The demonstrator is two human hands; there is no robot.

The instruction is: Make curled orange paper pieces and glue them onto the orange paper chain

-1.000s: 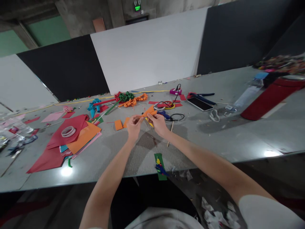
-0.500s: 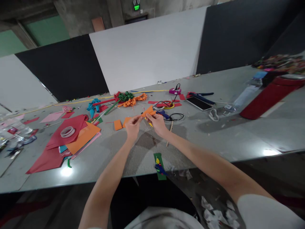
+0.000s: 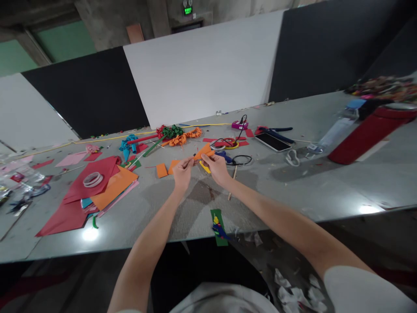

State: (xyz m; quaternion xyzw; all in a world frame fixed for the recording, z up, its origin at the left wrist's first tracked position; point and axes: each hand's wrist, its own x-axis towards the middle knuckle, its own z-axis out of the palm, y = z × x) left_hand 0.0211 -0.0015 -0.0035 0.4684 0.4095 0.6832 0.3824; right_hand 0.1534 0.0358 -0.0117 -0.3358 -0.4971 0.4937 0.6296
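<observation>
Across the grey tabletop (image 3: 312, 182), far orange curls (image 3: 178, 140) look finished; two flat orange pieces (image 3: 161, 170), left of centre, seem unworked; left hand (image 3: 183, 172) and right hand (image 3: 217, 167), grip pinched, hold an apparently half-shaped orange strip (image 3: 203, 150) between them at centre.

The orange piece (image 3: 204, 151) looks like matt paper, the phone screen (image 3: 273, 141) glossy, the stick (image 3: 235, 172) wooden.

On the grey table (image 3: 312, 187), red sheets (image 3: 63, 220) are spread towards nine o'clock; a red flask (image 3: 366, 138) is placed towards three.
</observation>
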